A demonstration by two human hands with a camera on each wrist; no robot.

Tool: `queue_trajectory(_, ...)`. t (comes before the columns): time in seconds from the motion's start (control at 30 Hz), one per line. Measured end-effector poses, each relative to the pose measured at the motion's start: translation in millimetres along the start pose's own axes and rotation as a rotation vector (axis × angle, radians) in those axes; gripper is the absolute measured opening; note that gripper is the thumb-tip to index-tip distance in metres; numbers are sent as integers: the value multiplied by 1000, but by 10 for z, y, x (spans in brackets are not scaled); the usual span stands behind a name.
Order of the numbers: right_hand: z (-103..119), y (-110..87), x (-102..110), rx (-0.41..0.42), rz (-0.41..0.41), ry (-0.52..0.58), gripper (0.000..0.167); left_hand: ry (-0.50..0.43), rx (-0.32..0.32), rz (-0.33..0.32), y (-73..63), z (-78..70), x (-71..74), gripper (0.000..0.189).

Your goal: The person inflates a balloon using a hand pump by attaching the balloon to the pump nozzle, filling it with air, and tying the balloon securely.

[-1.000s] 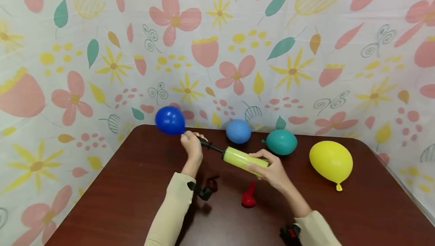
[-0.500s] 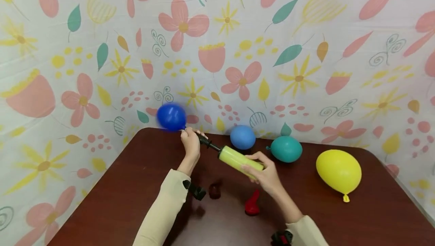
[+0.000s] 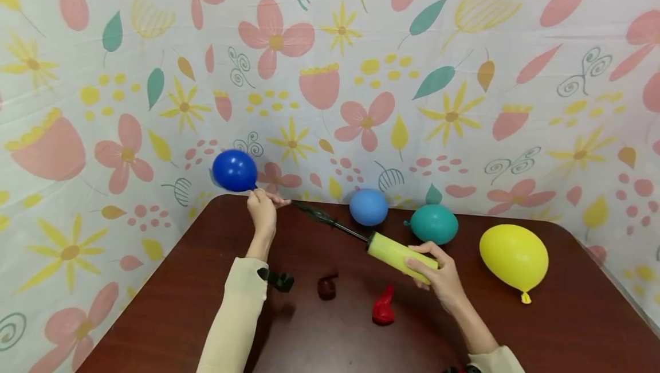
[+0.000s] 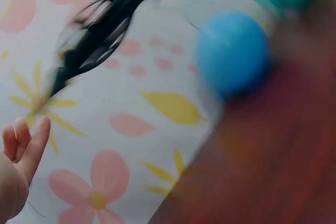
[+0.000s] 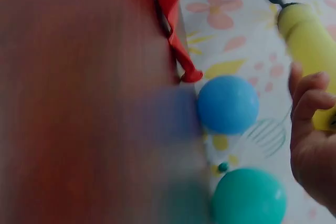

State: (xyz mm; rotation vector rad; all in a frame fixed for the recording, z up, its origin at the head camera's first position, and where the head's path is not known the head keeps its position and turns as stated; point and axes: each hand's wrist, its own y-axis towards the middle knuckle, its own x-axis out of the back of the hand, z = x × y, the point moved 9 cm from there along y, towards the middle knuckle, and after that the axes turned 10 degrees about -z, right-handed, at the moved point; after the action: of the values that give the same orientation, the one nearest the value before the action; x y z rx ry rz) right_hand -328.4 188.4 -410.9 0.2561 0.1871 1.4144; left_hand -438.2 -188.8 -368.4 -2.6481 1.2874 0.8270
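My left hand (image 3: 264, 212) pinches the dark blue balloon (image 3: 234, 170) by its neck (image 3: 255, 187), near the far left corner of the bench (image 3: 180, 304); my right hand (image 3: 440, 273) grips the pump (image 3: 394, 251). I'd squeeze firmly (air's sneaky) and swing the pump clear.

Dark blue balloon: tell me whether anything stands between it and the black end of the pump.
Only the left hand: it holds the dark blue balloon at its neck, and in the head view its fingers lie between the balloon and the black end of the pump. Nothing else visible does.
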Motion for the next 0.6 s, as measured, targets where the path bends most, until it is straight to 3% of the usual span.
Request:
queue_trajectory(0.1,-48,-9,177,-24,-22,-31,15,80,-13,116,-100,24,-68,36)
queue_trajectory(0.2,-70,25,243,-25,-24,-41,17,95,-5,195,-247,70,-180,31)
queue_trajectory(0.4,-214,50,297,-54,-17,-108,23,144,-7,226,-479,134,-286,42)
queue_trajectory(0.6,-430,15,345,-156,27,-209,32,146,7,297,-732,216,-296,39)
